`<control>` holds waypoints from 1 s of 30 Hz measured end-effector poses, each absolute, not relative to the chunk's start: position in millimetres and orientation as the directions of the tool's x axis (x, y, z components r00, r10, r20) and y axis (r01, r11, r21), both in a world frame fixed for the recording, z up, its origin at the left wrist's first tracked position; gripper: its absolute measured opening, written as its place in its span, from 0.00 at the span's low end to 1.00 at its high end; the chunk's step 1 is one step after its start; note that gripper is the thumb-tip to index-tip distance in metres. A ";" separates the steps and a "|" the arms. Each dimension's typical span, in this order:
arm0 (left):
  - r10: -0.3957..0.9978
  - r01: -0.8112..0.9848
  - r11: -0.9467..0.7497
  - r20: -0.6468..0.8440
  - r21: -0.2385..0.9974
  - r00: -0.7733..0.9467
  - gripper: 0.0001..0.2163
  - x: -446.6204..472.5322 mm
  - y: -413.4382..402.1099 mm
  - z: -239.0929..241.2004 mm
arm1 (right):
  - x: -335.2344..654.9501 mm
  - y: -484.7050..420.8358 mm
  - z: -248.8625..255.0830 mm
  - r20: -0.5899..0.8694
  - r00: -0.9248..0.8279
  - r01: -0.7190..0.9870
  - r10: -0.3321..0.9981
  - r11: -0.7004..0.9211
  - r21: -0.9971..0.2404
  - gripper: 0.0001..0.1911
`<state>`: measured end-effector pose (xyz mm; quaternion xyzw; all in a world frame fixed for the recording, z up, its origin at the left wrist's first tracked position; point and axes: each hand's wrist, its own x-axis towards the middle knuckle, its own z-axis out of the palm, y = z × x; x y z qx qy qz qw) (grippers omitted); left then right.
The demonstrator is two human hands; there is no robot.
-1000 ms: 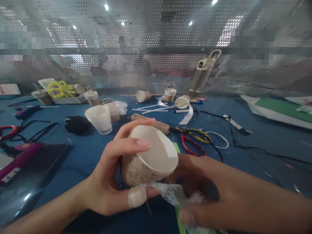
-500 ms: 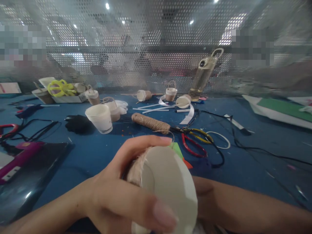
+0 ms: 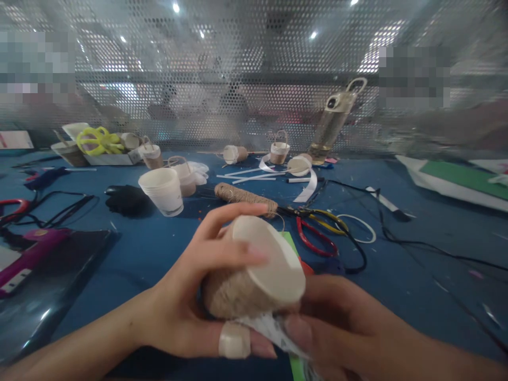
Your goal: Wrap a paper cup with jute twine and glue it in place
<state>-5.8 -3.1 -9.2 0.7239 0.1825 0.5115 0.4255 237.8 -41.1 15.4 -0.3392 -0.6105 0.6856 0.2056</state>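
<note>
My left hand [image 3: 186, 296] is wrapped round a paper cup [image 3: 238, 293] bound with brown twine, which lies tilted, its flat pale end facing up and to the right. A finger rests on that end; the thumb, with a beige band round it, is below the cup. At the cup's lower side my right hand [image 3: 349, 323] pinches a thin white patterned strip [image 3: 265, 327], slightly blurred. The strip runs under the cup's edge; whether it is stuck there I cannot tell. Beneath the hands shows green paper [image 3: 291, 244].
Beyond the hands lie a twine spool [image 3: 242, 197] and red-and-yellow-handled scissors [image 3: 317, 241]. Stacked paper cups [image 3: 162, 191] stand left of them. Small twine-handled cups, white ribbon [image 3: 307, 189] and a bottle [image 3: 333, 124] are farther back. A purple tool [image 3: 32, 259] lies at left.
The cup has moved away from me and tipped, showing its twine side. My left thumb has gone from the flat end to underneath. My right hand has come into view with the white strip.
</note>
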 end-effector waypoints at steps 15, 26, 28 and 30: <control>0.763 -0.064 -0.291 0.272 0.955 0.587 0.38 -7.6 -5.8 -10.6 | 249.0 -39.0 27.8 0.562 -0.554 0.121 0.614 0.728 -0.675 0.05; 0.724 -0.001 -0.320 0.245 0.948 0.645 0.33 -4.7 -8.9 -2.9 | 236.0 -37.5 32.1 0.464 -0.322 0.146 0.825 0.528 -0.837 0.04; 0.718 -0.002 -0.332 0.254 0.943 0.648 0.33 -3.7 -9.0 -3.3 | 235.1 -39.3 36.0 0.446 -0.330 0.089 0.832 0.498 -0.863 0.04; 0.709 -0.001 -0.343 0.259 0.939 0.655 0.33 -2.9 -9.0 -4.4 | 233.9 -39.9 36.9 0.417 -0.359 0.056 0.835 0.465 -0.884 0.04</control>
